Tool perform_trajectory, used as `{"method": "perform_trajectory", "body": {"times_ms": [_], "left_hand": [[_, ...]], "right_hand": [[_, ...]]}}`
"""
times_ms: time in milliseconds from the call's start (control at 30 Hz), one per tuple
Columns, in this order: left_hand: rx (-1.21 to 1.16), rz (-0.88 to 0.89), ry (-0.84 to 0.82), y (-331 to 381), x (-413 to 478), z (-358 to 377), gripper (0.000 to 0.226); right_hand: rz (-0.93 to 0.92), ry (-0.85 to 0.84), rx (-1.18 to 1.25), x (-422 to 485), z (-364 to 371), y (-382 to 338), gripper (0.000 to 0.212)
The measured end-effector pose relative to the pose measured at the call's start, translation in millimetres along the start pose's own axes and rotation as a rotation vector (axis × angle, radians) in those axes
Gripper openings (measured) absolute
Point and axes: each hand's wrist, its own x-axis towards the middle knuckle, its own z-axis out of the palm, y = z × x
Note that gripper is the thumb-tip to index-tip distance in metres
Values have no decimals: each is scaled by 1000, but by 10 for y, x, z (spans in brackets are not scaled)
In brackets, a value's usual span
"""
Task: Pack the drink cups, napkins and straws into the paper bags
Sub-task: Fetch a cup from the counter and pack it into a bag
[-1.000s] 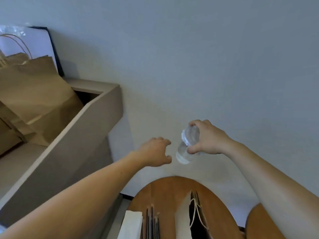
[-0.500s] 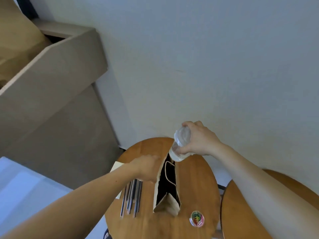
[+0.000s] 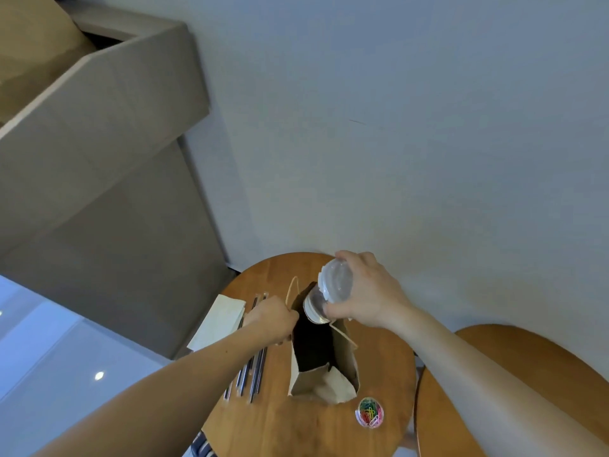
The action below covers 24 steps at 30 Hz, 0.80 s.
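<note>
Plain grey wall behind. Round wooden worktop (image 3: 296, 423) sits low in frame, with a 2nd worktop (image 3: 527, 374) cut off at the right edge. 1 paper bag (image 3: 342, 367) stands open on the first, mouth up.

Right grip (image 3: 365, 291) is clamped round a clear drink cup (image 3: 329, 291), thumb on the near side and fingers over the far side. The cup is tilted, lower end over the bag's dark mouth at its far rim. Can't tell whether it is past the rim.

Left grip (image 3: 273, 319) is closed on the bag's left rim beside the handle loop, fingertips hidden behind the hand.

Straws (image 3: 253, 374) lie in a row left of the bag, partly under the left forearm. Napkins (image 3: 219, 321) are further left, at the worktop edge. A small tub of coloured paper clips (image 3: 369, 412) sits near the bag's near-right corner. The bag interior is black and unreadable.

Grey cabinet (image 3: 99, 127) is upper left, with the brown bags (image 3: 29, 44) on it cropped.
</note>
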Motion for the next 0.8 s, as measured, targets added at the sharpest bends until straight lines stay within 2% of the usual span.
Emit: {"method": "perform_trajectory", "body": {"times_ms": [100,233,333,500,600,800], "left_hand": [[52,14,51,37,-2,-38,28],[66,61,54,51,-22,-44,30],[94,91,61,27,-42,-54,29],[103,120,32,-25,-62,-96,27],[98,114,16,-84,-54,-110,27],[83,91,30,-138,-17,-138,25]], "right_hand": [[-93,-72,-161,-94,-99,45,99],[-253,-179,-498,-146,78,33,99],[-263,-241,-577,-110,402,55,100],[-105,-343,-463,71,859,114,104],[30,-336,-380,187,1135,153,104],[199,-385,-398,377,1780,211,103]]}}
